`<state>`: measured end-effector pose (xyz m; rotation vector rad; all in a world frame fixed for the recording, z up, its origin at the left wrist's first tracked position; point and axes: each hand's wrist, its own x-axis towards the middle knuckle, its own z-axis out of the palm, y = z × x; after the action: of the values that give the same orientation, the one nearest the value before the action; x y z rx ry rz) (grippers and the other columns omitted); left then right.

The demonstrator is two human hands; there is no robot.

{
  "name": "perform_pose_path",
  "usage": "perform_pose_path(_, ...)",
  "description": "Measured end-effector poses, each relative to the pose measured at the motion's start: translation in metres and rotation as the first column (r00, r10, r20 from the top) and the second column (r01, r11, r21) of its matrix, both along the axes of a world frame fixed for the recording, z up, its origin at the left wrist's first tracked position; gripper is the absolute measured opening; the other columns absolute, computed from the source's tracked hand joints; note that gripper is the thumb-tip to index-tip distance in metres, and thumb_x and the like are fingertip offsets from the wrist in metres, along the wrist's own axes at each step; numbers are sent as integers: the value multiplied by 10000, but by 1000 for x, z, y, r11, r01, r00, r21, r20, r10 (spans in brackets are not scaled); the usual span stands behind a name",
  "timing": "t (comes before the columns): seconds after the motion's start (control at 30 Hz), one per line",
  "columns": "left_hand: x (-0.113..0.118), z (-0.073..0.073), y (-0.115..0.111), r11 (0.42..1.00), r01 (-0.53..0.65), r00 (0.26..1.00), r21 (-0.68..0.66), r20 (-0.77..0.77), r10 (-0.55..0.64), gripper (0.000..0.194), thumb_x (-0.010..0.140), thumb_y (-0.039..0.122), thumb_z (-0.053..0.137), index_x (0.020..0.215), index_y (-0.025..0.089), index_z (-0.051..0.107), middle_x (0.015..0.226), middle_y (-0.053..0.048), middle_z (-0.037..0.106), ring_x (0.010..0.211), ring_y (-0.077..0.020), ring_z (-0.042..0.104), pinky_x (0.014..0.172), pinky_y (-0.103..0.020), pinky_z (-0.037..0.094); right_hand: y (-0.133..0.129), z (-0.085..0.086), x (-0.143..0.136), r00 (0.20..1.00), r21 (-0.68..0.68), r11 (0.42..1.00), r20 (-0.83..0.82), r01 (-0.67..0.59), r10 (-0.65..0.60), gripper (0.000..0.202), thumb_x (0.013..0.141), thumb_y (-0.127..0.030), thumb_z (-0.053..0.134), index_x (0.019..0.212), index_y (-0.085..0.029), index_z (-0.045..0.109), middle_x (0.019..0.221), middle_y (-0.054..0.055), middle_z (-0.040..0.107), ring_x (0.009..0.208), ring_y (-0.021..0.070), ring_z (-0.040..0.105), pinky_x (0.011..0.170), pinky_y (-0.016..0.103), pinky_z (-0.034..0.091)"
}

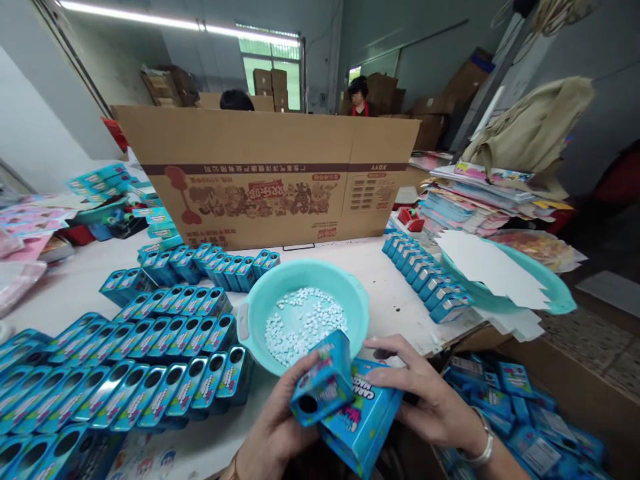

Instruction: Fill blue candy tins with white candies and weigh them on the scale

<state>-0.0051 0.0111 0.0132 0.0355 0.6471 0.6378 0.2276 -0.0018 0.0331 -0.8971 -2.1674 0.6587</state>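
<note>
Just in front of me, my left hand point(283, 417) is closed around a small blue tin point(327, 377), tilted so that the dark round hole in its end faces me. My right hand point(427, 393) grips a second blue tin point(363, 433) with printed lettering, its fingers on the upper and right sides. The two tins overlap and appear to touch. Beyond them stands a turquoise basin point(245, 320) with many small white pellets point(305, 323) inside. To the left are rows of blue tins point(170, 393), upright with round openings on top.
A large cardboard box point(280, 153) stands behind the basin. At right are a line of tins point(425, 277), a turquoise tray point(555, 287) under white card, and stacked papers point(465, 200). Below right, a carton point(565, 373) holds many tins. Two people are partly visible behind.
</note>
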Motion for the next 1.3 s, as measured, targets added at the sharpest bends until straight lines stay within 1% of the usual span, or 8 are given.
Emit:
perform_pose_path(0.2, -7, 3, -18, 993, 76, 996, 94, 42, -80, 437, 602, 441, 817, 951, 199, 715, 848, -124, 751, 982, -384, 698, 864, -594, 537, 9, 32, 1, 990, 25, 996, 111, -90, 86, 581, 819, -166, 675, 1320, -436, 560, 1381, 57, 574, 1232, 274, 562, 989, 452, 496)
perform_pose_path(0.5, 27, -9, -4, 734, -513, 751, 445, -182, 635, 847, 581, 383, 864, 1341, 237, 521, 1144, -96, 716, 1070, -327, 670, 978, -470, 527, -5, -33, -85, 710, -587, 805, -528, 92, -466, 863, 819, -549, 657, 1519, -335, 198, 1439, 122, 477, 1160, 278, 609, 921, 433, 542)
perform_pose_path(0.63, 19, -25, -6, 690, -344, 721, 637, -292, 629, 1051, 604, 468, 849, 1480, 225, 320, 1352, -158, 585, 1177, -351, 608, 1030, -484, 476, 7, -37, -92, 781, -394, 889, -468, 235, -414, 705, 800, -486, 707, 1407, -290, 406, 1338, 108, 522, 1185, 276, 581, 990, 420, 503)
perform_pose_path(0.8, -39, -9, 2, 401, 113, 415, 909, -410, 812, 1174, 473, 283, 929, 1487, 252, 339, 1589, -120, 288, 1475, -371, 215, 1207, -535, 147, 31, -8, -65, 998, 65, 997, -37, 46, -43, 670, 756, -351, 779, 1363, -317, 498, 1330, 119, 534, 1230, 290, 541, 1012, 438, 488)
perform_pose_path(0.9, -57, 14, 11, 304, 395, 571, 867, -490, 659, 835, 529, 212, 883, 1312, 251, 596, 1396, -137, 556, 1363, -389, 421, 1190, -559, 169, 40, 10, -65, 985, 122, 987, 146, -105, 86, 669, 782, -346, 751, 1394, -331, 482, 1346, 115, 545, 1208, 278, 563, 993, 426, 503)
perform_pose_path(1.1, -77, 26, 20, 462, 319, 427, 827, -561, 709, 770, 452, 207, 895, 1190, 245, 680, 1163, -122, 683, 1105, -351, 611, 1036, -480, 444, 63, -8, -38, 977, -31, 976, 1, 215, -215, 1018, 706, -474, 793, 1527, -260, 231, 1515, 162, 367, 1380, 345, 387, 1113, 533, 361)
perform_pose_path(1.2, -99, 17, 24, 570, 131, 216, 811, -585, 782, 675, 440, 288, 913, 1073, 194, 696, 1007, -92, 726, 923, -304, 674, 900, -447, 536, 73, -49, -19, 786, -320, 752, -36, 576, -617, 1048, 665, -507, 788, 1516, -218, 247, 1524, 200, 337, 1349, 374, 408, 1079, 601, 353)
perform_pose_path(1.3, -106, 6, 27, 565, -71, 192, 822, -545, 816, 561, 510, 371, 885, 992, 158, 692, 877, -66, 739, 817, -274, 691, 776, -414, 581, 73, -86, -19, 695, -726, 565, -168, 393, -699, 798, 671, -429, 716, 1379, -169, 454, 1294, 169, 593, 1119, 322, 596, 924, 502, 499)
